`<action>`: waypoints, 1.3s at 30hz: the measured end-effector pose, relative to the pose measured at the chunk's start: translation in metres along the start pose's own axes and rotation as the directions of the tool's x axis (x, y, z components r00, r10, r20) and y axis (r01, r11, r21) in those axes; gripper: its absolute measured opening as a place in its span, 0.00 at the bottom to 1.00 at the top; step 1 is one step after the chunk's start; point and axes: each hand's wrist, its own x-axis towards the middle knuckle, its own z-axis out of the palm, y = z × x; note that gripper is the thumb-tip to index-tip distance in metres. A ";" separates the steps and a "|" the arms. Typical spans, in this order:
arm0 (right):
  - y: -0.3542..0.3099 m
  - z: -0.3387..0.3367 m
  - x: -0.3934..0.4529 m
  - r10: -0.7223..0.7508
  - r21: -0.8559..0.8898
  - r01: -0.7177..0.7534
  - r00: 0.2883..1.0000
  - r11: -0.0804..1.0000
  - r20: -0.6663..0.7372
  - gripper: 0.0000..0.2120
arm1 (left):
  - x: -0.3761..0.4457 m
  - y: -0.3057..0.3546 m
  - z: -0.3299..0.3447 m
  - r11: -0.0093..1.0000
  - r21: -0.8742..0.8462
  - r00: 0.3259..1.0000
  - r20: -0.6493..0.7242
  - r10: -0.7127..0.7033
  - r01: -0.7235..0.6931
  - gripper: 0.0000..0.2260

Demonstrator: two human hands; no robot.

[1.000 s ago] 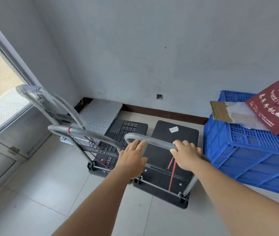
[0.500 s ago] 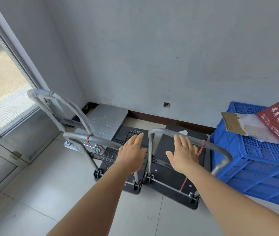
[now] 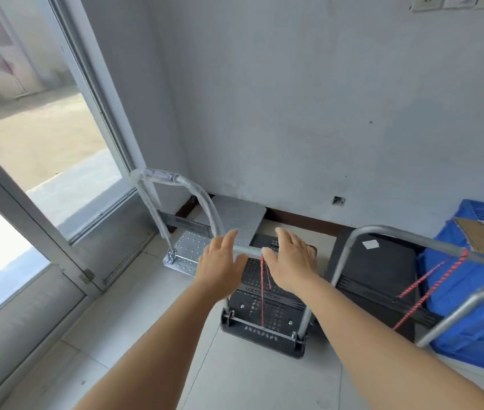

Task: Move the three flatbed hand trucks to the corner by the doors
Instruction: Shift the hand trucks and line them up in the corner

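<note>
1. Three flatbed hand trucks stand side by side in the corner, each with one looped tubular handle: a silver perforated metal flatbed truck (image 3: 228, 223) at 11 o'clock beside the glass door (image 3: 42, 161), its handle wrapped in clear plastic; a black perforated plastic flatbed truck (image 3: 267, 306) at 12 o'clock; and a black smooth-decked flatbed truck (image 3: 379, 270) at 2 o'clock.
2. Two bare hands reach to the middle truck's grey handle bar (image 3: 249, 250). The left hand (image 3: 220, 270) and the right hand (image 3: 291, 267) have their fingers stretched out flat and spread, unclenched, grasping nothing; the palms sit at the bar, and whether they press on it I cannot tell.
3. Two lengths of red cord show: one hangs (image 3: 262, 288) from the middle handle between the hands, another (image 3: 432, 285) runs from the right truck's handle.
4. One blue slatted plastic crate (image 3: 471, 315) sits at 3 o'clock, touching the right truck's handle.
5. A small white label (image 3: 370, 245) lies on the smooth black deck; no writing on it can be read.
</note>
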 end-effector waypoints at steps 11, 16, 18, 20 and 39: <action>-0.116 0.049 0.069 -0.129 0.024 0.129 0.992 0.991 0.005 0.28 | 0.027 -0.124 -0.074 0.988 -0.035 0.982 -0.112 -0.152 0.149 0.27; -0.155 0.077 0.136 -0.166 0.033 0.165 0.986 0.986 0.021 0.27 | 0.077 -0.173 -0.097 0.980 -0.037 0.972 -0.130 -0.197 0.194 0.27; -0.169 0.088 0.169 -0.169 0.050 0.167 0.985 0.985 0.036 0.28 | 0.106 -0.191 -0.108 0.978 -0.027 0.970 -0.122 -0.208 0.207 0.28; -0.183 0.097 0.202 -0.158 0.072 0.154 0.986 0.986 0.059 0.29 | 0.138 -0.206 -0.119 0.976 -0.008 0.970 -0.106 -0.217 0.218 0.28; -0.243 0.154 0.380 -0.067 -0.038 0.076 0.974 0.996 0.218 0.28 | 0.344 -0.308 -0.159 0.981 0.089 0.984 0.028 -0.174 0.171 0.29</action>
